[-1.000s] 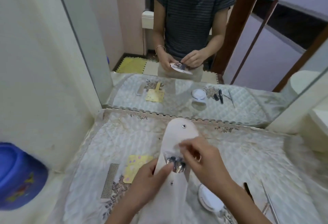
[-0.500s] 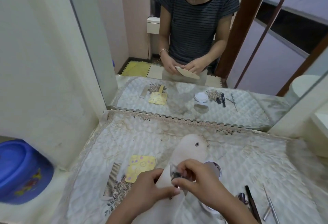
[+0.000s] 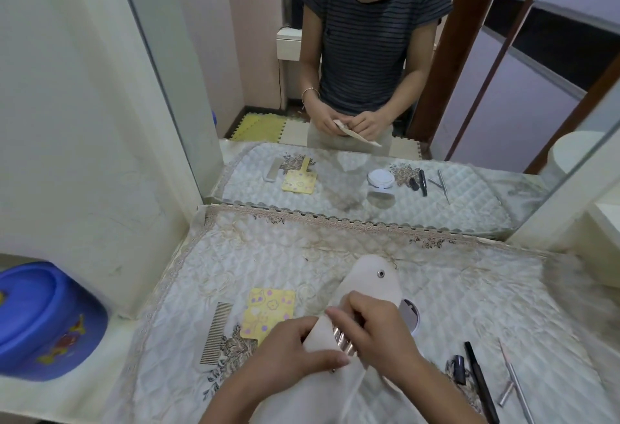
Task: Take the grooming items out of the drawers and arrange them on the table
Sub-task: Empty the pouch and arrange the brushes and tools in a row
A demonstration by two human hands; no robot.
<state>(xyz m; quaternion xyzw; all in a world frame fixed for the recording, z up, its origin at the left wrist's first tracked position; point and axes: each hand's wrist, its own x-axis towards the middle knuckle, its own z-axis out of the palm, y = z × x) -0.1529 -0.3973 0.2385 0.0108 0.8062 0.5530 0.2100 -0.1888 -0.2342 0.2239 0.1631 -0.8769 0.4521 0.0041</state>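
Note:
A pale pink snap pouch (image 3: pixel 372 284) lies over the quilted table cover (image 3: pixel 469 306), its flap open away from me. My left hand (image 3: pixel 295 353) grips the pouch's left side. My right hand (image 3: pixel 375 333) pinches several small metal tools (image 3: pixel 344 343) that stick out of the pouch's pocket. On the cover lie a grey comb (image 3: pixel 214 333), a yellow flowered card (image 3: pixel 268 314), a round white compact (image 3: pixel 411 319) half hidden by the pouch, a black pen (image 3: pixel 478 380), a small dark tube (image 3: pixel 459 368) and thin metal tweezers (image 3: pixel 513 383).
A large mirror (image 3: pixel 369 121) stands against the table's far edge and reflects a person and the items. A blue plastic tub (image 3: pixel 43 319) sits on the floor to the left, beside a cream wall. A white cabinet edge (image 3: pixel 600 222) is at the right.
The view has tilted up and the pouch now lies lower in it. My hands have drawn closer together on the pouch's pocket, fingers over the metal tools.

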